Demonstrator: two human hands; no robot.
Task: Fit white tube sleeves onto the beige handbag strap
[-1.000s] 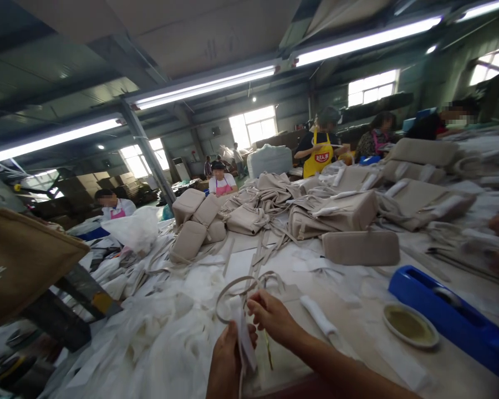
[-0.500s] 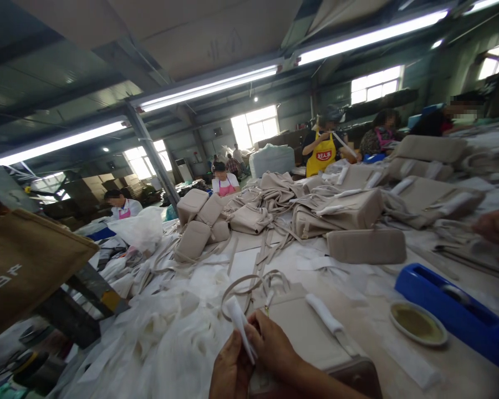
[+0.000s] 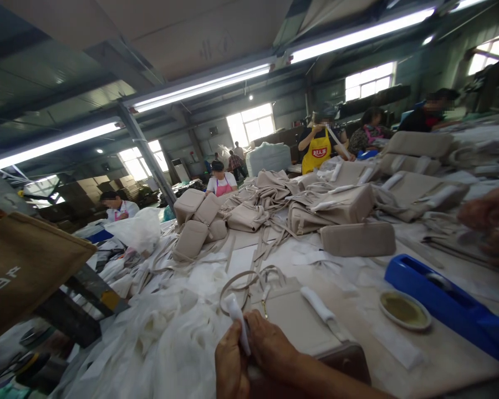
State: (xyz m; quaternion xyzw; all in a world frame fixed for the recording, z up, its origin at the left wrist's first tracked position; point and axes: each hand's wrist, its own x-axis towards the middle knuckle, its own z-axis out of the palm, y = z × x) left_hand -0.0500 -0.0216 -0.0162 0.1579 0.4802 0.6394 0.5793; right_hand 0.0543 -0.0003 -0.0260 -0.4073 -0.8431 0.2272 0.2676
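Observation:
At the bottom centre my left hand (image 3: 230, 363) and my right hand (image 3: 270, 346) are pressed together, both pinching a small white paper-wrapped roll (image 3: 237, 318) that sticks up between them. A beige handbag (image 3: 299, 324) lies flat on the table right beside and beyond my right hand. Its strap loop (image 3: 241, 282) curls up just beyond the roll. A second white wrapped piece (image 3: 318, 303) rests on the bag.
A blue tape dispenser (image 3: 449, 305) and a small round dish (image 3: 404, 310) sit at right. White wrapping paper (image 3: 166, 338) is heaped at left. Piles of beige bags (image 3: 336, 205) fill the table's middle. Another person's hands (image 3: 488, 219) are at far right; several workers stand beyond.
My hands have dropped lower and closed together on the white roll. The handbag now lies flat on the table beside them; the strap loop has settled beyond the roll.

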